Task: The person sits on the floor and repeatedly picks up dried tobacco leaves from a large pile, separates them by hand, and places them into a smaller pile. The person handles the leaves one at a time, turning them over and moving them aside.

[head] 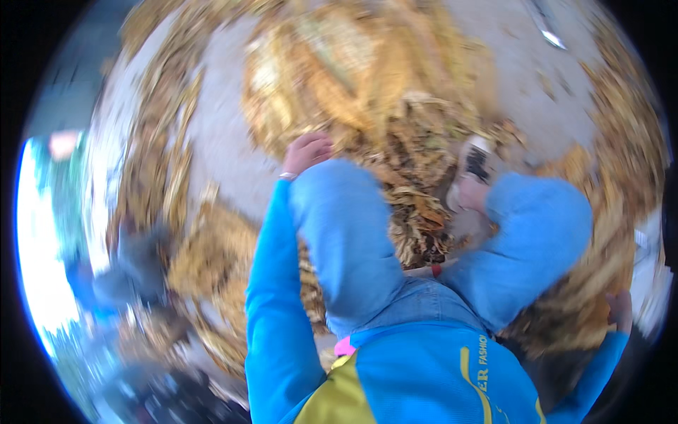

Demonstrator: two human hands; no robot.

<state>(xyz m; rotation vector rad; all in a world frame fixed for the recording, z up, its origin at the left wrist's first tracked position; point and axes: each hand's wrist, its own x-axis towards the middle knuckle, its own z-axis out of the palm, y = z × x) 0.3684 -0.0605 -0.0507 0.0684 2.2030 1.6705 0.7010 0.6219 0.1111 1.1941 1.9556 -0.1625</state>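
A large heap of dried yellow-brown leaves (339, 69), which look like tobacco leaves, lies on the floor in front of my knees. My left hand (308, 152) is at its near edge, beside my left knee, with the fingers curled; whether they grip a leaf is blurred. Far out to the right, my right hand (618, 307) is beside another pile of leaves (577, 297), and blur hides what its fingers do. Darker, crumpled leaves (418, 212) lie between my legs.
My shoe (474, 164) is beside the crumpled leaves. More leaves (217, 254) lie to my left, and a long row of them (153, 132) runs beyond on the grey floor (222, 106). Blurred figures, apparently people (137, 259), are near a bright opening (45, 238) at the left.
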